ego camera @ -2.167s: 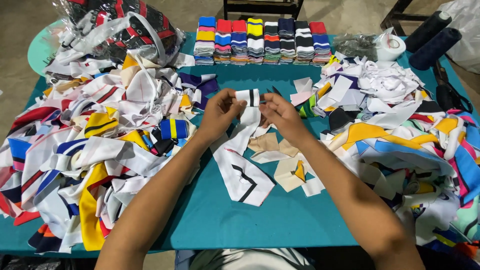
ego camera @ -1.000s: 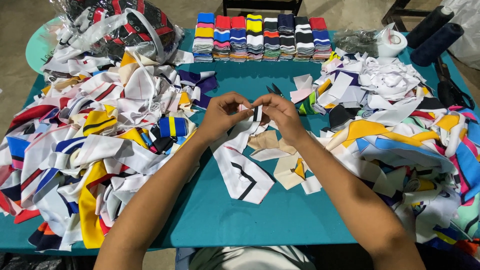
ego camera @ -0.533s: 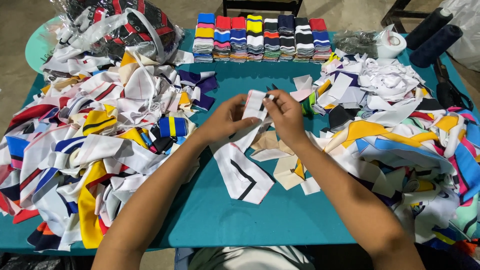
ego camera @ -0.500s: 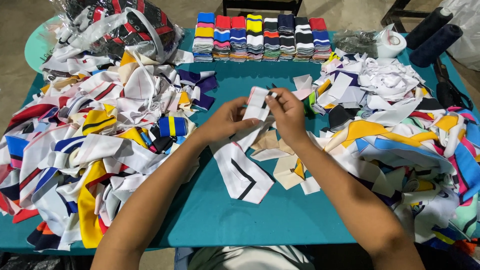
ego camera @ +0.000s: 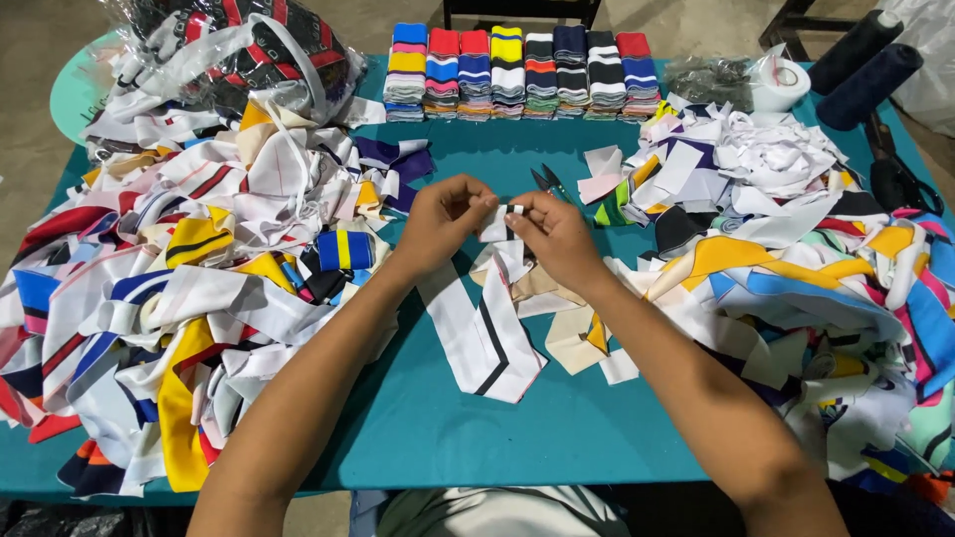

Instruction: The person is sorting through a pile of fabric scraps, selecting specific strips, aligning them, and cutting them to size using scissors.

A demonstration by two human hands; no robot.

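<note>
Both hands pinch one small white fabric strip with a black stripe [ego camera: 502,221] between them, left hand [ego camera: 443,221] and right hand [ego camera: 559,234] equally near, above the teal counter [ego camera: 428,438] centre; its long axis runs down toward the near edge.

small white fabric strip [ego camera: 500,221], black mark, pinched btwn both hands, above table

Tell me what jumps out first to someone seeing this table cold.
Both hands, left hand and right hand, meet at the table's middle, pinching a small white fabric strip. Heaps of coloured fabric scraps flank them on the teal table. A neat row of folded striped pieces lines the far edge.
</note>
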